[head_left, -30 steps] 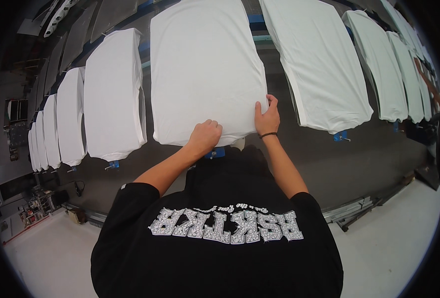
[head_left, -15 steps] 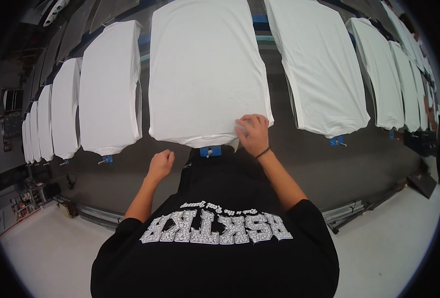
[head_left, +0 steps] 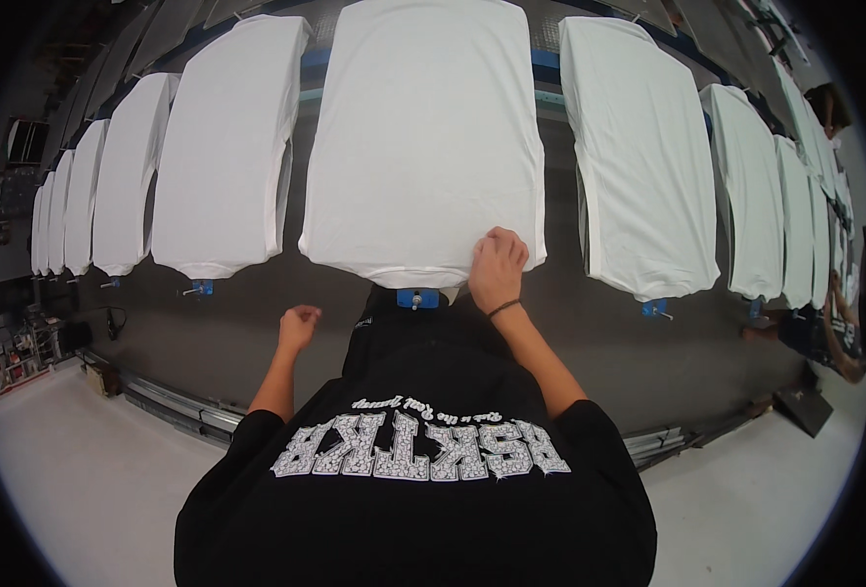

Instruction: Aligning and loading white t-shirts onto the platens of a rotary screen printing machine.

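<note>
In front of me a white T-shirt [head_left: 423, 147] is stretched flat over a board, its hem-like gathered edge nearest me. My right hand [head_left: 500, 269] rests at the near right corner of this shirt, fingers bent together on the fabric, with the cloth edge at the palm. Part of that grip is hidden by the hand itself. Lower and to the left, apart from the shirt, my left hand [head_left: 299, 326] hangs in the air with its fingers loosely curled; nothing shows in it. A blue bracket [head_left: 417, 299] with a metal bolt juts out below the shirt's near edge.
More white shirts on boards stand in a curved row, including one on the left [head_left: 226, 157] and one on the right [head_left: 648, 166]. Blue clamps [head_left: 654, 309] stick out below them. A co-worker [head_left: 829, 338] is at the far right. Metal rails [head_left: 179, 411] lie near the floor.
My right hand's fingers have drawn together on the shirt corner. My left hand has moved left and slightly down. A co-worker has come into view at the far right; the view has tilted slightly.
</note>
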`<state>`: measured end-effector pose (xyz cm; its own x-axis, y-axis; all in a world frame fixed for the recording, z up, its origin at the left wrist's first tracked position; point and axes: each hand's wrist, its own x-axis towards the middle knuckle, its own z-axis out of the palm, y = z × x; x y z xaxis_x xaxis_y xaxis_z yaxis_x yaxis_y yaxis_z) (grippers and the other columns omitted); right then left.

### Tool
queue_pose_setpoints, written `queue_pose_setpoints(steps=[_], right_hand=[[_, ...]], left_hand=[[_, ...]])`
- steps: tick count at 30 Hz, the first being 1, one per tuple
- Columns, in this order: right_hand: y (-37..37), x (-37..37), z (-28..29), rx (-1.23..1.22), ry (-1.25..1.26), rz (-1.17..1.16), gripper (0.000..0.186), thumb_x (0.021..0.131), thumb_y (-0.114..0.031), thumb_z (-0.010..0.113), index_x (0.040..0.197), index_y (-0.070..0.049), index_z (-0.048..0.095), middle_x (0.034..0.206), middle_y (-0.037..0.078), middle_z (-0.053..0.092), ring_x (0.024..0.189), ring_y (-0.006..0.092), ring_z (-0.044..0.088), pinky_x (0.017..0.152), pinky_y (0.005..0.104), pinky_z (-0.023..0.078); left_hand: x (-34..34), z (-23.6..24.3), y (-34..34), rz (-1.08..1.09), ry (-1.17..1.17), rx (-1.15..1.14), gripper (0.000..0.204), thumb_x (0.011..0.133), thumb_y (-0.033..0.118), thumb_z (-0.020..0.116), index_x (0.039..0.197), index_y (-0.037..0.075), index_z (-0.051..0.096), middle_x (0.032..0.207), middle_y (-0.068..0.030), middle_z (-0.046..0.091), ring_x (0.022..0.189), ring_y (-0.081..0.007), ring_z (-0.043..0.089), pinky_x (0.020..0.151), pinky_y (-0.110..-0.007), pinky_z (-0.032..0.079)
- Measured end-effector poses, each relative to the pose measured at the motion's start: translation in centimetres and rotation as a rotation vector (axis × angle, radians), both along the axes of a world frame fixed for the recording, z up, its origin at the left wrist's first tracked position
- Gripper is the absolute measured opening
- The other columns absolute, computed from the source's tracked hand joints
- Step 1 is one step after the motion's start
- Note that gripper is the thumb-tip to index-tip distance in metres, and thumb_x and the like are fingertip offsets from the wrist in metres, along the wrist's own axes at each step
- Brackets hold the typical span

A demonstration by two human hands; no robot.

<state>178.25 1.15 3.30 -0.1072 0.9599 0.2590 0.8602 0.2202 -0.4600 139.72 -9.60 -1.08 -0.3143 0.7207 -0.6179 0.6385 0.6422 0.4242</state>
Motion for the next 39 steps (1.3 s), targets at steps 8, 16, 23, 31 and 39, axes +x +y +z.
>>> queue_pose_setpoints(steps=[8,16,23,31,39], right_hand=[[-9.0,6.4,-2.2,-0.264,0.051,-0.094,0.012,0.086,-0.013,0.047,0.089,-0.002,0.053,0.098,0.014,0.05,0.096,0.0302,0.049,0.082,0.0404,0.039],[-6.4,8.7,-6.1,-0.693,1.355,-0.784,0.035,0.092,-0.035,0.053,0.106,-0.003,0.056,0.102,0.009,0.059,0.085,0.0179,0.056,0.073,0.0313,0.045],[-2.5,5.1,-5.1,-0.525,2.028,-0.847,0.037,0.09,-0.032,0.056,0.119,-0.009,0.051,0.113,0.004,0.055,0.102,0.0199,0.051,0.086,0.0363,0.042],[-1.0,6.3,-5.6,-0.645,2.029,-0.97,0.03,0.093,-0.025,0.052,0.115,-0.006,0.055,0.115,0.009,0.058,0.099,0.0226,0.057,0.083,0.0361,0.047],[2.9,6.6,-4.8,0.042,0.545,-0.603,0.024,0.087,-0.023,0.061,0.095,-0.001,0.063,0.078,0.005,0.061,0.069,0.013,0.055,0.066,0.0263,0.045]], left_hand=[[3.5,3.3,5.3,0.829,-0.825,0.188,0.051,0.09,0.048,0.049,0.113,0.002,0.054,0.098,-0.0091,0.062,0.083,-0.0189,0.058,0.074,-0.036,0.05],[6.0,0.4,7.2,1.092,-1.102,0.377,0.033,0.089,0.04,0.055,0.102,0.009,0.054,0.09,-0.0029,0.054,0.086,-0.0161,0.05,0.073,-0.033,0.043],[7.7,1.3,8.2,1.336,-1.314,0.376,0.029,0.088,0.033,0.058,0.105,0.011,0.052,0.102,-0.0025,0.051,0.093,-0.0167,0.048,0.075,-0.032,0.042],[5.0,-0.6,9.4,1.252,-1.301,0.229,0.015,0.088,0.021,0.05,0.097,0.011,0.057,0.093,-0.0019,0.056,0.085,-0.0175,0.052,0.074,-0.033,0.043],[4.9,1.9,14.0,0.377,-0.049,0.824,0.033,0.089,0.026,0.058,0.109,-0.001,0.057,0.086,-0.0057,0.061,0.071,-0.0142,0.055,0.063,-0.025,0.044]])
